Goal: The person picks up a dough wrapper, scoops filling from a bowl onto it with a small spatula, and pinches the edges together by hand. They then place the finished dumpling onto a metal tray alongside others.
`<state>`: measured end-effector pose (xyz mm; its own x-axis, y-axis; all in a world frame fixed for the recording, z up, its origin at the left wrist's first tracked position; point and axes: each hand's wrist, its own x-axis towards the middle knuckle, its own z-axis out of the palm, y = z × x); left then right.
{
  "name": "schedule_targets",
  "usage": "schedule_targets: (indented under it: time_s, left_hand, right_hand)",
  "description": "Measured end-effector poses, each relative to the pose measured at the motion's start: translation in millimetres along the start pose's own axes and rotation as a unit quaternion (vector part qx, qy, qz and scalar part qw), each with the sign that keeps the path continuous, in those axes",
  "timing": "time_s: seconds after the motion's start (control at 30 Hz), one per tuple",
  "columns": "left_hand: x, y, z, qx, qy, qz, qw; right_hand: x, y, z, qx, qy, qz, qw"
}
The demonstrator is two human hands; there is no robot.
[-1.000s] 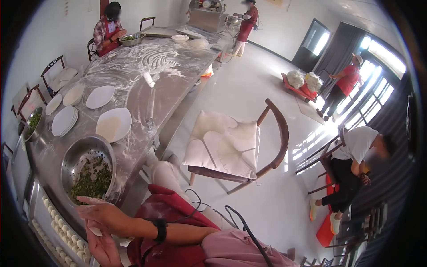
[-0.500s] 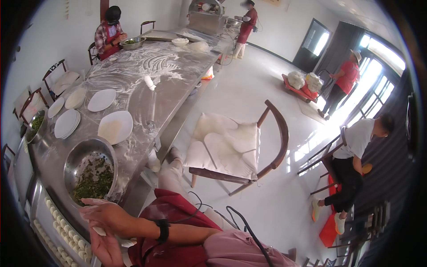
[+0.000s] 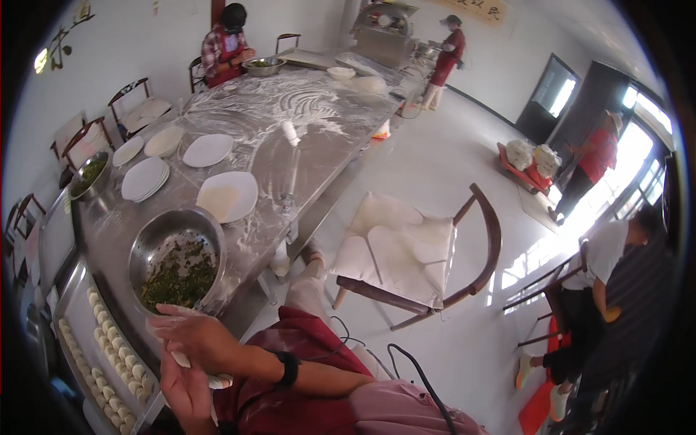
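My right hand, with a black band on its wrist, curls over my left hand at the table's near edge. Between the two hands a bit of a white dough dumpling shows, and the closed fingers hide most of it. Another pale piece pokes out beside my left palm. Just beyond my fingertips stands a steel bowl with chopped green filling in it. To the left, a metal tray carries rows of shaped white dumplings.
White plates and a second bowl of greens stand on the floured steel table. A rolling pin lies there. A cushioned chair is at my right. Several people are around the room, one seated across the table.
My view has swung left, so the table, bowl and chair now appear further right. My hands remain pressed together around the dumpling.
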<state>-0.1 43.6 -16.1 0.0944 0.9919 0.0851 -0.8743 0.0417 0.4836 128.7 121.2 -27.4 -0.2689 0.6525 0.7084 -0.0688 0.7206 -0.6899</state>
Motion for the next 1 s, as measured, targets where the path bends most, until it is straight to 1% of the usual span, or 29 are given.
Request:
schedule_targets:
  time_s: [0.03,0.07,0.1,0.13,0.17,0.2,0.23,0.27,0.33,0.37,0.43,0.53,0.6,0.9,1.0]
  left_hand:
    - [0,-3,-3,0.026,-0.01,0.017,0.999]
    - [-2,-4,-5,0.074,-0.005,0.022,0.997]
    - [-4,-5,4,0.209,-0.016,0.045,0.977]
    - [-5,-5,-4,0.354,0.005,0.057,0.934]
    - [-3,-3,0,0.2,-0.004,0.028,0.979]
    - [-1,-1,5,0.042,-0.004,-0.002,0.999]
    - [-1,-3,18,0.026,0.063,0.007,0.998]
    - [-2,-1,26,0.035,0.064,0.007,0.997]
    - [0,2,25,-0.008,0.031,0.015,0.999]
    - [0,6,26,-0.024,0.011,0.016,1.0]
    - [-6,12,25,-0.039,0.031,0.026,0.998]
    - [-2,6,32,-0.058,0.027,0.029,0.998]
    - [-2,4,30,-0.07,0.014,0.036,0.997]
    - [0,-1,36,-0.05,0.025,0.027,0.998]
    - [-1,-2,39,-0.071,0.046,0.021,0.996]
  right_hand:
    - [-1,6,1,0.014,-0.007,-0.027,1.0]
    - [-4,11,-1,-0.019,-0.026,-0.048,0.998]
    - [-2,8,-12,-0.042,-0.049,-0.072,0.995]
    - [2,3,-17,-0.054,-0.073,-0.1,0.991]
    - [5,-7,-15,-0.067,-0.067,-0.033,0.995]
    - [7,-18,-13,-0.078,-0.069,0.034,0.994]
    - [11,-23,-12,-0.044,-0.056,0.046,0.996]
    - [14,-28,-11,-0.015,-0.044,0.06,0.997]
    - [21,-36,-15,-0.001,-0.05,0.061,0.997]
    - [22,-36,-11,0.027,-0.046,0.075,0.996]
    - [16,-39,-8,0.051,-0.02,0.107,0.993]
    - [18,-42,-13,0.075,0.015,0.1,0.992]
    - [17,-39,-12,0.074,0.028,0.089,0.993]
    - [16,-38,-9,0.053,0.062,0.074,0.994]
    - [16,-37,-9,0.037,0.066,0.063,0.995]
